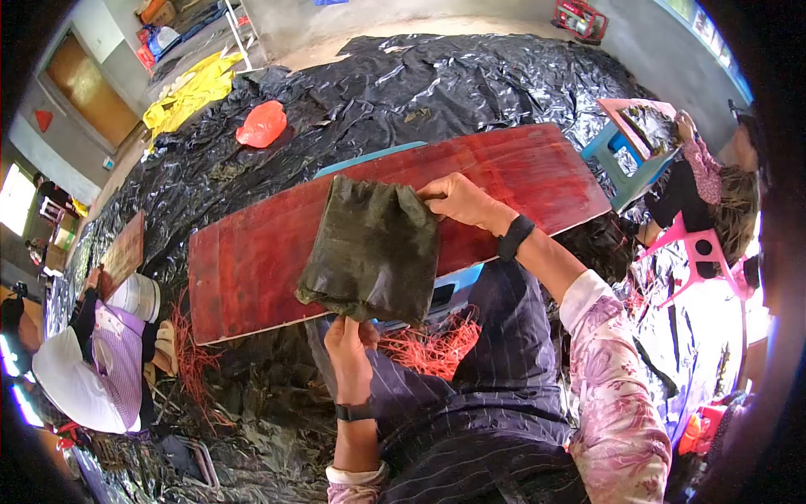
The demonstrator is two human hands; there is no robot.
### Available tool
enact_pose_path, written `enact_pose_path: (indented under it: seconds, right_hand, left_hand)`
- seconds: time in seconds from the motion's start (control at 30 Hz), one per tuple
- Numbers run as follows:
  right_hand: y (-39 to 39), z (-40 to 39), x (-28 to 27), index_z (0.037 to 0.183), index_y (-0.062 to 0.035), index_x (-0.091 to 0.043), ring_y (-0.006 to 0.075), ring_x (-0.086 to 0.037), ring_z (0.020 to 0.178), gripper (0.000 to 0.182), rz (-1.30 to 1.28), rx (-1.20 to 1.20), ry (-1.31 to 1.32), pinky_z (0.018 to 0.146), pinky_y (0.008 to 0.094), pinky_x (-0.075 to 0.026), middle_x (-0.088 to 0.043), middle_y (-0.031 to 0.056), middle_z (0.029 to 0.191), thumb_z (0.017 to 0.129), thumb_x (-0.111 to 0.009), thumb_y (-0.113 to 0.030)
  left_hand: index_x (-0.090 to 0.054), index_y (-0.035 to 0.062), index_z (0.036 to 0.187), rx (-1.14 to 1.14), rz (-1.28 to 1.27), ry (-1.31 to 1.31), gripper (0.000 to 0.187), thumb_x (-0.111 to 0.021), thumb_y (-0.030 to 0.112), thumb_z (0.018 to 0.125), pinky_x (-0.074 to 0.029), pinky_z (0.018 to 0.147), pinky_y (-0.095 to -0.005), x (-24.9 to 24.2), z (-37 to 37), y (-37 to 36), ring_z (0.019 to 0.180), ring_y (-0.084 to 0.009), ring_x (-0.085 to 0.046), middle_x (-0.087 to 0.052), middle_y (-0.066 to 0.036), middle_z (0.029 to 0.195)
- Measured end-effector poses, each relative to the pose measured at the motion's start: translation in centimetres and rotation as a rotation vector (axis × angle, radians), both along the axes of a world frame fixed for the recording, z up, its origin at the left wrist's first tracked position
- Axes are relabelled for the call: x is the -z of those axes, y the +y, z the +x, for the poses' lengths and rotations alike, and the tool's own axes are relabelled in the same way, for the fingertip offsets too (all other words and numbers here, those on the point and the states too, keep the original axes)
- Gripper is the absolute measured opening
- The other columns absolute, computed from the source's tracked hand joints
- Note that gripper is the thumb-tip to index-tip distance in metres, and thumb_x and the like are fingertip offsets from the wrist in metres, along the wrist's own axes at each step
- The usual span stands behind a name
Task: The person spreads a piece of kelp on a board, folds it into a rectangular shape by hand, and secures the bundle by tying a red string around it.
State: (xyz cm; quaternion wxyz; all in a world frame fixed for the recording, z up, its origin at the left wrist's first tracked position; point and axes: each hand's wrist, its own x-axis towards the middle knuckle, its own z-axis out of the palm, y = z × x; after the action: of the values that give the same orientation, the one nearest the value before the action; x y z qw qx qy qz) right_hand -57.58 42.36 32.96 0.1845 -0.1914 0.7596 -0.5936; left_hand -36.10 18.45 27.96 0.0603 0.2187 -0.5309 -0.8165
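A dark olive, roughly square bundle of flat, leaf-like sheets (369, 252) is held up over the red wooden board (243, 269). It has a gathered top edge and folded lower edge; its exact kind is unclear. At its lower edge, my left hand (348, 344) pinches the bundle between thumb and fingers. My right hand (466, 202) grips the upper right corner, with the fingers closed. Dark bands circle both wrists. The board slants across my lap on a blue stool (457, 286), which is partly hidden.
Red string (432, 349) lies in a tangle below the board. Black plastic sheeting (378, 92) covers the floor, with a red plastic bag (262, 124) on it. One person (105, 361) sits at left with a small board; another (705, 168) works at right beside a pink stool (701, 256).
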Motion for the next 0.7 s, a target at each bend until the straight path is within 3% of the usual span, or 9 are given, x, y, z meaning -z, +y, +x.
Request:
enact_pose_path:
  seconds: [0.1,0.17,0.3,0.37,0.47,0.6,0.67,0.7]
  right_hand:
    - [0.1,0.7,-0.8,0.116,0.0019,-0.067,0.0083,-0.062,0.087,0.032,0.082,-0.062,0.011,0.078,0.0269,-0.052,-0.071,0.0024,0.101,0.086,-0.057,-0.001]
    - [0.2,1.8,-1.7,0.107,0.0014,-0.070,0.0090,-0.062,0.078,0.027,0.061,-0.137,0.070,0.068,0.0277,-0.051,-0.071,-0.0005,0.088,0.083,-0.058,-0.003]
    - [0.7,0.9,-0.7,0.104,0.0006,-0.070,0.0086,-0.061,0.078,0.028,0.133,-0.076,0.184,0.069,0.0286,-0.049,-0.072,0.0039,0.084,0.079,-0.059,0.000]
    - [0.4,0.9,-1.7,0.108,0.0016,-0.068,0.0075,-0.060,0.080,0.032,0.248,0.018,0.286,0.075,0.0256,-0.048,-0.071,0.0090,0.086,0.078,-0.056,0.006]
    - [0.1,0.2,-0.3,0.107,0.0017,-0.068,0.0075,-0.060,0.079,0.034,0.180,-0.025,0.410,0.073,0.0264,-0.048,-0.070,0.0091,0.084,0.077,-0.053,0.007]
    - [0.1,0.4,0.3,0.108,0.0014,-0.068,0.0073,-0.060,0.079,0.034,0.251,-0.094,0.448,0.071,0.0273,-0.049,-0.070,0.0069,0.083,0.078,-0.051,0.007]
    - [-0.1,1.0,-0.1,0.096,0.0043,-0.066,0.0133,-0.060,0.073,0.024,0.128,0.016,0.388,0.069,0.0345,-0.049,-0.067,0.0205,0.083,0.074,-0.056,-0.001]
    - [0.0,1.1,-0.5,0.106,0.0014,-0.069,0.0067,-0.058,0.076,0.028,0.194,0.006,0.272,0.068,0.0271,-0.050,-0.068,0.0010,0.082,0.085,-0.051,0.001]
  left_hand:
    - [-0.060,0.0024,0.083,0.000,-0.012,-0.047,0.027,-0.059,0.026,0.096,-0.037,0.044,-0.0289,-0.7,0.0,0.0,0.049,-0.0132,-0.052,-0.057,-0.005,0.063]
    - [-0.060,0.0029,0.082,0.010,-0.096,-0.095,0.028,-0.058,0.027,0.097,-0.038,0.044,-0.0272,-1.7,0.3,-0.3,0.049,-0.0125,-0.054,-0.059,-0.005,0.063]
    - [-0.060,0.0027,0.082,0.062,-0.278,-0.102,0.027,-0.056,0.024,0.098,-0.038,0.043,-0.0248,-3.0,0.1,-2.0,0.049,-0.0111,-0.056,-0.063,-0.006,0.065]
    - [-0.060,0.0025,0.082,0.097,-0.323,-0.114,0.027,-0.056,0.023,0.098,-0.038,0.043,-0.0242,-3.4,0.2,-2.7,0.049,-0.0106,-0.055,-0.062,-0.006,0.065]
    - [-0.059,0.0013,0.081,0.103,-0.367,-0.163,0.022,-0.057,0.017,0.097,-0.039,0.043,-0.0227,-5.0,-0.1,-3.0,0.048,-0.0081,-0.054,-0.060,-0.004,0.064]
    - [-0.059,-0.0020,0.082,0.225,-0.655,-0.069,0.019,-0.058,0.011,0.095,-0.039,0.045,-0.0226,-5.7,-0.4,-5.9,0.048,-0.0056,-0.051,-0.057,-0.002,0.062]
    - [-0.061,-0.0030,0.084,0.251,-0.670,-0.067,0.018,-0.060,0.011,0.095,-0.039,0.044,-0.0230,-5.7,-0.5,-6.4,0.048,-0.0052,-0.050,-0.057,-0.002,0.062]
    - [-0.061,-0.0030,0.084,0.244,-0.670,-0.077,0.018,-0.060,0.011,0.095,-0.039,0.044,-0.0230,-5.7,-0.4,-6.5,0.048,-0.0052,-0.050,-0.057,-0.002,0.062]
